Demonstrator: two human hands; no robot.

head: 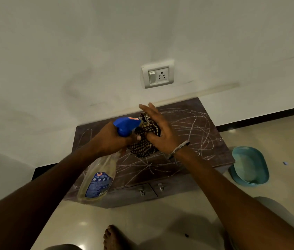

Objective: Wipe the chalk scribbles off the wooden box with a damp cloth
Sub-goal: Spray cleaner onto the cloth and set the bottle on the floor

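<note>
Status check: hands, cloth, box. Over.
Left hand grips spray bottle, nozzle at cloth. Right hand holds checked cloth above box. Chalk scribbles cover wooden box top. Nothing in the way.

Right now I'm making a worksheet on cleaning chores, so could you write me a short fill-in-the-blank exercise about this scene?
1. The left hand holds a spray bottle with a ____ trigger head.
2. The right hand holds a checked ____ in front of the nozzle.
3. The wooden box top is covered in white ____ scribbles.
4. A teal ____ sits on the floor to the right of the box.

Missing words: blue; cloth; chalk; basin
</note>
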